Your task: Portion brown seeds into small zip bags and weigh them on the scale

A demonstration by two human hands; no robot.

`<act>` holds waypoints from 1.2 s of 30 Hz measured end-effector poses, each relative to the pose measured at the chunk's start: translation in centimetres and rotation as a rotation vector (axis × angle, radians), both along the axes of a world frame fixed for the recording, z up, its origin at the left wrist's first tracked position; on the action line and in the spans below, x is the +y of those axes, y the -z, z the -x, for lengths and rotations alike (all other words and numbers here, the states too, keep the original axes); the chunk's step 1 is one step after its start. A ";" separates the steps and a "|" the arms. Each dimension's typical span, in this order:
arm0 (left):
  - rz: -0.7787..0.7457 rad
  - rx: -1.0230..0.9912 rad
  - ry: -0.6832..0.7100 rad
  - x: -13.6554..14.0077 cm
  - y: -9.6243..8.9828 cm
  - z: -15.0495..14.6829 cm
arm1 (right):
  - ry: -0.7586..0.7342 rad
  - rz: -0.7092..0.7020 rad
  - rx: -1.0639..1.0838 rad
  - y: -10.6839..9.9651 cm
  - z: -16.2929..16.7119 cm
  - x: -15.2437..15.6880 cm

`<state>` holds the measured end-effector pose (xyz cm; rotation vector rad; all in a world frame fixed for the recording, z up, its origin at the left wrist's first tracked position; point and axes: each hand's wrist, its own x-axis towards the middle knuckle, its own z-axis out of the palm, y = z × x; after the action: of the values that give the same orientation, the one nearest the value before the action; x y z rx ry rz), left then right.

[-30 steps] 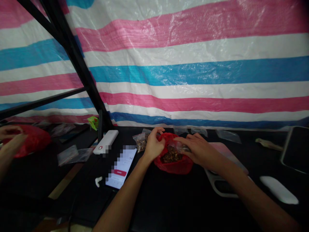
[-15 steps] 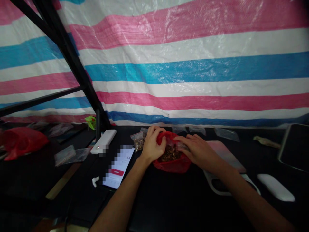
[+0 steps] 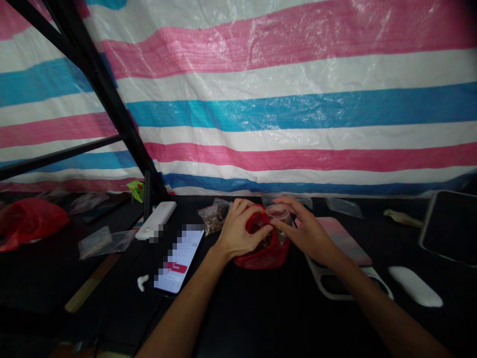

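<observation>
A red plastic bag (image 3: 261,261) stands on the black table in front of me, with small brown dried pieces (image 3: 266,242) inside. My left hand (image 3: 240,229) is closed on the bag's left rim, its thumb reaching across the opening. Over the right side of the bag, my right hand (image 3: 308,229) grips a small clear plastic cup (image 3: 279,214) between thumb and fingers, with the round rim facing up. What the cup contains is hard to make out. Just left of my left hand lie small clear zip bags (image 3: 211,219) filled with brown pieces.
On the left are a lit phone (image 3: 182,261), a white power bank (image 3: 157,220), an earbud (image 3: 142,282) and another red bag (image 3: 33,221). To the right sit a scale with a pinkish plate (image 3: 341,238), a white oblong object (image 3: 415,286) and a dark-screened device (image 3: 450,226). Striped sheeting (image 3: 261,114) hangs behind.
My right hand has lifted and turned, bringing the clear cup up into sight at the bag's opening. My left thumb has extended rightward across the opening. The view has shifted slightly.
</observation>
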<state>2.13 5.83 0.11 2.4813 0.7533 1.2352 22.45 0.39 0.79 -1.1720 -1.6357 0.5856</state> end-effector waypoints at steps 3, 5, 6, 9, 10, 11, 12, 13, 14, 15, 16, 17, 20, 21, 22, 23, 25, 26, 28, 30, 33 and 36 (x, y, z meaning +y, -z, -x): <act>-0.001 0.007 0.021 -0.5 0.0 -0.4 | 0.021 -0.004 0.179 0.5 0.7 0.1; -0.003 0.036 0.046 -0.8 0.1 -0.7 | 0.056 -0.004 0.225 1.1 1.3 0.1; -0.002 0.055 0.058 -1.0 0.1 -0.9 | 0.068 -0.001 0.231 1.3 1.5 0.1; 0.006 0.105 0.090 -1.4 0.2 -1.2 | 0.080 0.024 0.212 2.0 1.9 -0.1; 0.010 0.115 0.098 -1.4 0.2 -1.2 | 0.084 0.022 0.196 2.1 1.9 -0.2; 0.016 0.117 0.102 -1.4 0.2 -1.2 | 0.080 0.014 0.177 2.2 1.8 -0.2; 0.028 0.109 0.102 -1.3 0.2 -1.2 | 0.066 0.002 0.162 2.2 1.7 -0.2; 0.046 0.091 0.100 -1.2 0.3 -1.2 | 0.036 -0.010 0.152 2.2 1.6 -0.3; 0.070 0.063 0.094 -1.0 0.4 -1.1 | -0.010 -0.012 0.151 2.1 1.4 -0.3; 0.100 0.026 0.085 -0.9 0.4 -1.0 | -0.060 -0.006 0.161 1.9 1.2 -0.3; 0.131 -0.010 0.075 -0.7 0.5 -1.0 | -0.107 0.008 0.180 1.8 1.1 -0.3; 0.159 -0.039 0.065 -0.6 0.6 -0.9 | -0.140 0.026 0.200 1.6 1.1 -0.2; 0.202 -0.053 0.047 -0.4 0.8 -0.8 | -0.145 0.070 0.231 0.9 1.1 0.0; 0.199 -0.036 0.053 -0.5 0.7 -0.8 | -0.125 0.077 0.232 0.7 1.1 0.1; 0.192 -0.015 0.061 -0.6 0.7 -0.8 | -0.096 0.079 0.233 0.4 1.1 0.1; 0.180 0.004 0.068 -0.7 0.6 -0.8 | -0.053 0.073 0.236 0.1 0.8 0.2; 0.156 0.039 0.080 -0.9 0.4 -0.8 | 0.064 0.050 0.229 -0.7 -0.3 0.2; 0.148 0.050 0.079 -1.0 0.3 -0.7 | 0.133 0.036 0.206 -1.1 -1.2 0.2; 0.141 0.059 0.066 -0.9 0.2 -0.6 | 0.224 0.037 0.081 -1.9 -3.8 0.1; 0.137 0.055 0.044 -0.7 0.2 -0.6 | 0.221 0.063 -0.122 -2.3 -6.7 -0.1; 0.120 0.048 0.013 -0.4 0.3 -0.5 | 0.135 0.245 -0.430 -2.0 -10.0 -0.3; 0.102 0.050 -0.016 -0.2 0.4 -0.5 | 0.058 0.341 -0.482 -1.5 -10.9 -0.3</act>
<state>2.58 5.66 -0.28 2.4361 0.8284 1.1150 33.39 0.06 2.27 -1.7056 -1.9431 0.5893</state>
